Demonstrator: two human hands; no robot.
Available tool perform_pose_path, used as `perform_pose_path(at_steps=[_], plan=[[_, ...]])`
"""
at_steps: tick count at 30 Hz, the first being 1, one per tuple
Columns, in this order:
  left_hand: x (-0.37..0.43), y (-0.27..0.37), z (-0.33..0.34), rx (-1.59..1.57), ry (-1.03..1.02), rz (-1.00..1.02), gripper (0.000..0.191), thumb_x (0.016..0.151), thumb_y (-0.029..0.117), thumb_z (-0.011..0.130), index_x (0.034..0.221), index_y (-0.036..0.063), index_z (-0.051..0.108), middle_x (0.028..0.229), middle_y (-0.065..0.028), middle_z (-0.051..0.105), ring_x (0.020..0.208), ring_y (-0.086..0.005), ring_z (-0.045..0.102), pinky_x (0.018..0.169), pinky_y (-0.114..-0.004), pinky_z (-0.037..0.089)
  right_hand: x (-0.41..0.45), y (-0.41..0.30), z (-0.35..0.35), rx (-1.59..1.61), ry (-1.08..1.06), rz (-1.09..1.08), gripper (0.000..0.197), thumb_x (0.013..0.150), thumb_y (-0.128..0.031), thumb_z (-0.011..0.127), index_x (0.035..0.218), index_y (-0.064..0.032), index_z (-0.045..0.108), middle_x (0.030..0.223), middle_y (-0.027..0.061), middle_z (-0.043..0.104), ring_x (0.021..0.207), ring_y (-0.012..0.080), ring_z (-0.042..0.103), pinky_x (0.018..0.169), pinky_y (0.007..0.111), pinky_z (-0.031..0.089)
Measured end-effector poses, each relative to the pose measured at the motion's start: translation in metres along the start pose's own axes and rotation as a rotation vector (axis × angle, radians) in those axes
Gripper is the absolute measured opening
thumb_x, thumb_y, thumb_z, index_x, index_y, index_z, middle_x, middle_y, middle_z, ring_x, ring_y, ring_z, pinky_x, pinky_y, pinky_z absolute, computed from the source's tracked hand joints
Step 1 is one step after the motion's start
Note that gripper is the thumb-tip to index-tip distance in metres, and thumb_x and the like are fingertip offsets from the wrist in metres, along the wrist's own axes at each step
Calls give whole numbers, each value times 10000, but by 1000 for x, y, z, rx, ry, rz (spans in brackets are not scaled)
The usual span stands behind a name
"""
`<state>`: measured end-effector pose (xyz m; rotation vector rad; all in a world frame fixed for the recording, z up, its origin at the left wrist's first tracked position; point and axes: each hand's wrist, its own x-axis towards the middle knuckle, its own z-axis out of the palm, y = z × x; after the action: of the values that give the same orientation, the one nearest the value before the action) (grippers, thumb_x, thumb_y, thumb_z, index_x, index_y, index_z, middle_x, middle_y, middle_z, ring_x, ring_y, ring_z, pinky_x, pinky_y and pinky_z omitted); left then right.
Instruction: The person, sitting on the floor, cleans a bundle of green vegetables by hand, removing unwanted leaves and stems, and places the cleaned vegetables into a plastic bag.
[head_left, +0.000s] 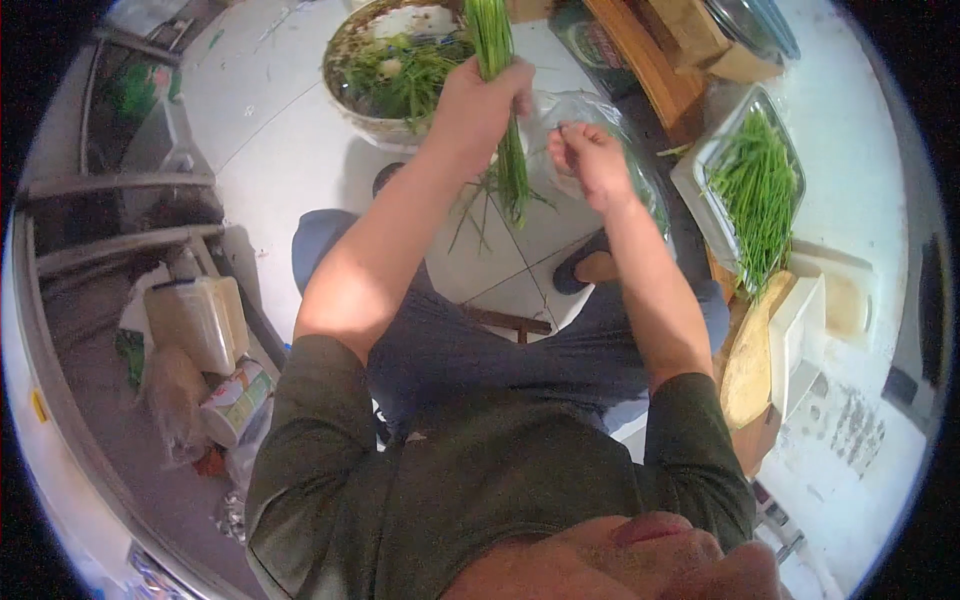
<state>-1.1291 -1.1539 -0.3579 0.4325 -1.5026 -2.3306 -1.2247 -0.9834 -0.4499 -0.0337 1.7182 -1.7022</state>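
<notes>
A bundle of long green stalks, like chives (514, 169), is gripped in my left hand (484, 101), its ends hanging over the tiled floor. My right hand (589, 154) is just right of the bundle, fingers curled with thumb and fingertips together; whether something small is between them cannot be told. Loose stalks (476, 217) show beneath the bundle. A round tub (337, 112) holding green scraps stands beyond my left forearm. Beside my right hand lies a clear plastic bag (626, 139). Farther right, a rectangular container (694, 180) holds a heap of similar green stalks (757, 191).
At the right lie a wooden paddle-shaped board (750, 367) and a white tray (799, 345). Cardboard (682, 30) and a wooden edge (645, 67) are at the upper right. A shelf at the left holds a plastic container (195, 322) and a printed tub (236, 401).
</notes>
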Motion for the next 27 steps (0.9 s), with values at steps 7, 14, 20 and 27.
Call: perform_pose_path(at_steps=[7, 14, 20, 27], plan=[[6, 15, -20, -48, 161, 33, 213, 751, 200, 599, 633, 31, 548, 578, -34, 531, 529, -126, 460, 530, -289, 371, -9, -158, 68, -131, -179, -415, 206, 883, -132, 581, 1014, 27, 592, 905, 89, 650, 740, 128, 590, 707, 253, 482], [-12, 26, -19, 19, 72, -10, 161, 794, 204, 573, 742, 53, 553, 632, -29, 535, 581, -139, 490, 573, -294, 386, 42, -193, 112, -231, -364, -358, 343, 914, -281, 538, 1060, 26, 578, 956, 107, 635, 807, 171, 609, 730, 269, 468], [-7, 8, -17, 205, 63, 79, 191, 830, 213, 584, 815, 27, 544, 643, -30, 540, 592, -126, 513, 543, -286, 406, 34, -158, 99, -98, -257, -133, 450, 938, -366, 483, 1168, 20, 512, 1107, 149, 593, 914, 220, 606, 808, 327, 476], [-4, -19, -5, 299, -81, -13, 316, 859, 324, 581, 877, 9, 569, 657, -53, 566, 574, -138, 538, 552, -303, 433, 13, -130, 83, -18, -311, -297, 257, 901, -195, 587, 1059, 8, 577, 966, 57, 627, 852, 139, 579, 786, 301, 457]])
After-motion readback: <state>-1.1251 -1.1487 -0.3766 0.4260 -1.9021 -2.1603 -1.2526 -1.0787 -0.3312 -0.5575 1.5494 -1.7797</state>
